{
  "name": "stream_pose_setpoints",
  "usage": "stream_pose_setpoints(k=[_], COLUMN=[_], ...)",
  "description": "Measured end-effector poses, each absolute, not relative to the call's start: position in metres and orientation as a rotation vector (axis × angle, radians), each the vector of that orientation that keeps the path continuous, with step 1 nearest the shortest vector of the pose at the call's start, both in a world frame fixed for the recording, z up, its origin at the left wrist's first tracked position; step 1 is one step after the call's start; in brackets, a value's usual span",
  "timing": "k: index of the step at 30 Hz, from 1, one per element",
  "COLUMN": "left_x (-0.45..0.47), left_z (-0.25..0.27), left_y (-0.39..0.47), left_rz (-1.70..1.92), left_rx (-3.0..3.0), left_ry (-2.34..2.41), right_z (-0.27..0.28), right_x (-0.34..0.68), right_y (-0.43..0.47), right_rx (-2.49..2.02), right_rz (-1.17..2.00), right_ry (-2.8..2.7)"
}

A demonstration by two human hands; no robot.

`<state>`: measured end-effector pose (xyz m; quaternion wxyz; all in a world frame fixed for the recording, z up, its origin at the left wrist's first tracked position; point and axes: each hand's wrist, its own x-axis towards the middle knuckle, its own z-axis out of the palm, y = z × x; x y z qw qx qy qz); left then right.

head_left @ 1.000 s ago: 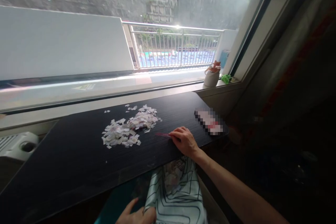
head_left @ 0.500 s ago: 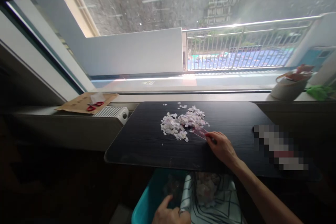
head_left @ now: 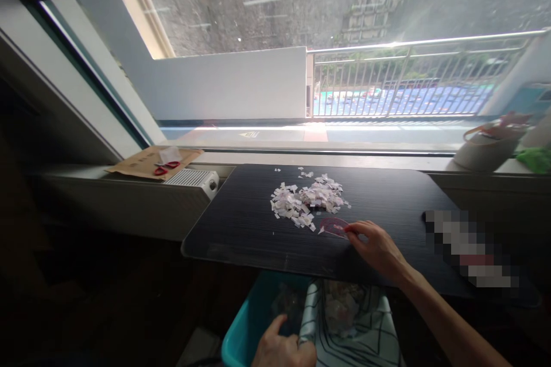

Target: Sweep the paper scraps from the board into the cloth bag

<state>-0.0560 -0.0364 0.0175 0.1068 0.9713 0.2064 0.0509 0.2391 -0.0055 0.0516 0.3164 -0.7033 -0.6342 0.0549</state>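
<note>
On the black table [head_left: 241, 241], my right hand [head_left: 376, 249] pinches the end of a clear flat plastic piece with red print [head_left: 333, 226]; whether it is a small bag or a sheet, I cannot tell. Left of that piece, loose white paper scraps [head_left: 321, 192] lie in two joined heaps, just apart from it. Below the table's front edge, my left hand [head_left: 284, 350] is closed at the rolled rim of a patterned cloth-lined bin [head_left: 365, 332], its index finger pointing forward. That bin holds pale scraps. A teal bin [head_left: 241, 327] beside it contains clear plastic.
Red-handled scissors [head_left: 166, 168] rest on a brown envelope [head_left: 138, 161] on the left ledge, near a white radiator [head_left: 196, 180]. A blurred-out object [head_left: 469, 249] lies at the table's right. On the windowsill stands a white container [head_left: 486, 149] beside something green [head_left: 534, 157].
My right hand has drawn the plastic piece back from the paper heap, towards me and slightly right. The view has shifted a little; my left hand stays at the bin rim.
</note>
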Motion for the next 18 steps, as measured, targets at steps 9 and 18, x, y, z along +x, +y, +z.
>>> stream_pose_setpoints(k=[9,18], left_x=[-0.063,-0.073], left_z=[0.018,0.016], left_y=[-0.036,-0.034], left_rz=[0.112,0.11], left_rx=[2.942,2.798], left_ry=[0.67,0.743], right_z=[0.058,0.059], right_x=[0.24,0.223], right_y=[-0.008,0.003], right_rx=[-1.849,-1.806], right_rz=[0.228,0.276], right_ry=[-1.711,-1.775])
